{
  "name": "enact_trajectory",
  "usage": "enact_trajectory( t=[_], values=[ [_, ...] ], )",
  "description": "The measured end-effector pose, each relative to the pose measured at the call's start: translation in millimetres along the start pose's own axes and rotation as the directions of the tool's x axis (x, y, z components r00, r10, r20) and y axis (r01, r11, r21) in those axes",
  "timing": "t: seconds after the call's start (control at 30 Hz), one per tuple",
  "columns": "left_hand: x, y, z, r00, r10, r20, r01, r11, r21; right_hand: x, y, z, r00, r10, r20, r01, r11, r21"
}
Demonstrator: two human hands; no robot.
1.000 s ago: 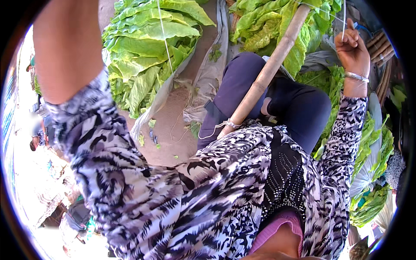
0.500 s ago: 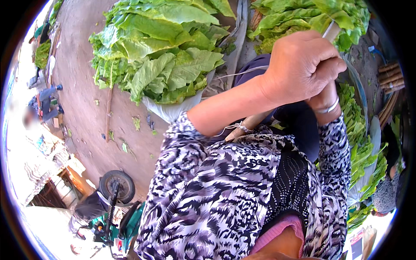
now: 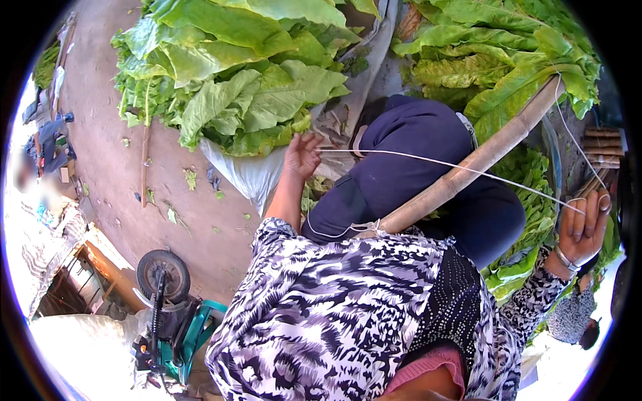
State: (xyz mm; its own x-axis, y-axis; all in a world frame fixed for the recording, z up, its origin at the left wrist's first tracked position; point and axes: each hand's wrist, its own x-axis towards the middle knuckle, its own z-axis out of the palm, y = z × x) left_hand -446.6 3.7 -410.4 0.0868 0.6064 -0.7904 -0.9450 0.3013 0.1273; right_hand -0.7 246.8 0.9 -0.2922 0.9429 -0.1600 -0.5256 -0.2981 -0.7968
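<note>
A long wooden pole (image 3: 461,174) slants across my bent knees. White string (image 3: 428,160) is tied round its near end, and more string runs from its far tip. My left hand (image 3: 303,156), fingers curled round the string, is beside the left pile of large green leaves (image 3: 234,93). Out to the right, my right hand (image 3: 580,228) holds the string too, with strands at its fingers. Between the hands the string stretches across my knees and over the pole. Another leaf pile (image 3: 481,53) lies at the far right, under the pole's tip.
More leaves (image 3: 518,200) lie right of my knees. A thin stick (image 3: 145,160) rests on the dirt floor at left. A motorbike (image 3: 170,307) stands at lower left. Bundled sticks (image 3: 602,148) lie at far right, and another person (image 3: 572,314) is at lower right.
My hands were together over the pole's far end. They have moved wide apart, left hand to the left and right hand to the right, with string spread between them.
</note>
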Motion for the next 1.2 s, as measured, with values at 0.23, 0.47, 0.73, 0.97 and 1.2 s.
enact_trajectory(
  t=[0.23, 0.47, 0.73, 0.97, 1.2],
  values=[
    [-12, -1, -54, 0.845, 0.002, -0.534, 0.083, 0.987, 0.135, -3, -87, -39, 0.973, -0.127, -0.193, 0.12, 0.992, -0.046],
    [79, 195, -17, 0.838, 0.493, -0.234, -0.377, 0.833, 0.406, -6, -109, -72, 0.946, -0.145, -0.291, 0.115, 0.986, -0.12],
    [65, 136, 14, 0.46, 0.888, -0.011, 0.065, -0.021, 0.998, -9, -105, -77, 0.923, -0.173, -0.343, 0.123, 0.979, -0.162],
    [70, 15, -5, 0.172, 0.62, -0.765, -0.113, 0.784, 0.61, -7, -96, -61, 0.956, -0.137, -0.261, 0.102, 0.984, -0.144],
    [74, 58, 37, 0.702, 0.354, -0.618, -0.264, 0.935, 0.236, -14, -93, -69, 0.901, -0.17, -0.4, 0.095, 0.975, -0.201]
  ],
)
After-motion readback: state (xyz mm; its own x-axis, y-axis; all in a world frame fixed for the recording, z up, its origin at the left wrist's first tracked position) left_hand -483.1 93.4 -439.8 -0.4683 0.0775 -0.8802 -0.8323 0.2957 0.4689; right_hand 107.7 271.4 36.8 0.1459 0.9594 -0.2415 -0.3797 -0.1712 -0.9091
